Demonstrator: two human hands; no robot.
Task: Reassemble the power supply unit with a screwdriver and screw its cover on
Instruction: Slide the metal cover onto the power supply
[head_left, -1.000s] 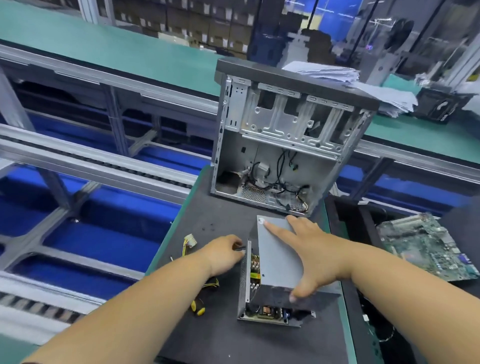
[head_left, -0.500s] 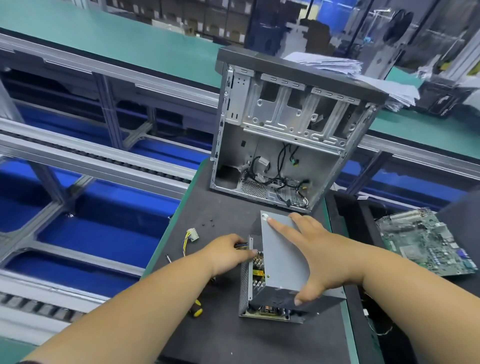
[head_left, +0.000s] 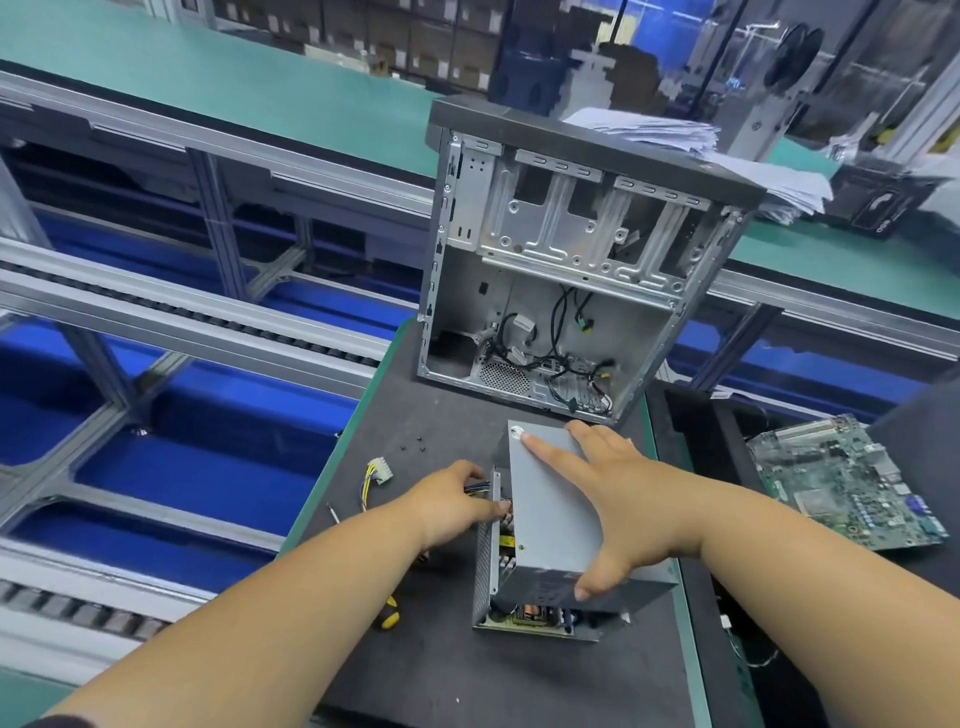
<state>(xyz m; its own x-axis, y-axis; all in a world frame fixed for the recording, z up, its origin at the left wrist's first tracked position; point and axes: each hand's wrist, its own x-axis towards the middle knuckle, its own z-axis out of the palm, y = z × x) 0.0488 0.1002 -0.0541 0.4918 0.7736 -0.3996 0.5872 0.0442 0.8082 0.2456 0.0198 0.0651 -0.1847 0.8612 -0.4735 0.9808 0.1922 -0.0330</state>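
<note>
The power supply unit (head_left: 493, 571) lies on a dark mat, its circuit board showing at the near end and along the left side. A grey cover (head_left: 550, 514) sits tilted on top of it. My right hand (head_left: 618, 493) grips the cover, fingers spread over its top and thumb hooked on its near face. My left hand (head_left: 457, 504) holds the cable bundle (head_left: 480, 487) at the unit's left side. A screwdriver with a yellow and black handle (head_left: 387, 613) lies under my left forearm. Three small black screws (head_left: 415, 445) rest on the mat beyond.
An open computer case (head_left: 566, 260) stands upright at the mat's far end with loose wires inside. A white connector (head_left: 379, 470) with yellow wires lies left of the unit. A green motherboard (head_left: 841, 483) lies to the right. Conveyor rails run on the left.
The cover has settled slightly lower over the unit under my right hand. My left hand stays at the cables on the left side. The camera view has shifted a little.
</note>
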